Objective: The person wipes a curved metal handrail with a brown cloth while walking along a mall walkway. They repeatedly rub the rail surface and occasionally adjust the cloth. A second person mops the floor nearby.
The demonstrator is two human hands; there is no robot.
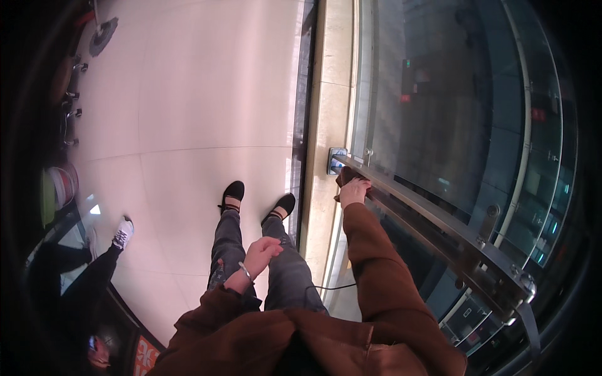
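My right hand (355, 191) is closed around a brown cloth (347, 176), pressed against the side of a long metal post (414, 197) beside a glass panel. Close to that hand, a phone-like object (336, 161) lies on the stone ledge, partly behind the post's end. In front of my body, above the jeans, hangs my left hand (265, 251) with its fingers curled and nothing visible in them. A bracelet (245, 271) is on the left wrist. How the cloth is folded inside my right hand cannot be seen.
The stone ledge (324, 103) runs along the glass panel (437, 117). A person's leg and white sneaker (123, 233) show at the left, near a dark table edge. A mop head (103, 36) rests on the pale floor at the upper left. A black cable (331, 287) crosses beside my leg.
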